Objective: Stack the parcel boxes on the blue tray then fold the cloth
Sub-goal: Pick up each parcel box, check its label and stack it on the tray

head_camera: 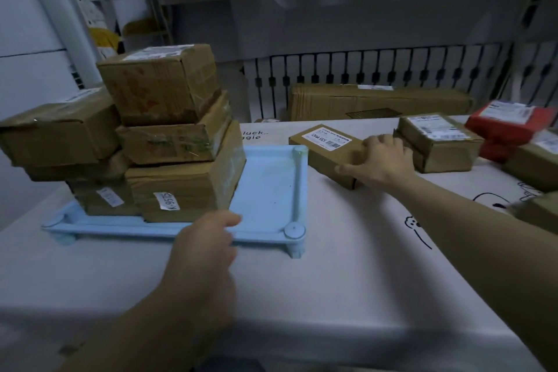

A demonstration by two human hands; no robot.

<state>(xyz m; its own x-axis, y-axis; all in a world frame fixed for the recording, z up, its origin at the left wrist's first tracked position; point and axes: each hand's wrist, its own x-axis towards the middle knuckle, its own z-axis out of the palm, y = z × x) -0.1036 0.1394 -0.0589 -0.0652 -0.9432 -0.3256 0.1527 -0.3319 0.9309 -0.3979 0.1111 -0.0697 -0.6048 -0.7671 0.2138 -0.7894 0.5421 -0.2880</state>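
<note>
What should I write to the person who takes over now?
Right hand grips the flat box beside the blue tray. Left hand, holding nothing, hovers at the tray's near rim. Done: several boxes stacked on the tray's left part. Left: this box, the boxes on the right, then fold the cloth covering the table.

Pale blue tray point(271, 178), brown parcel boxes point(169, 136), red box point(510, 124) — white cloth point(332, 266), black doodles
</note>
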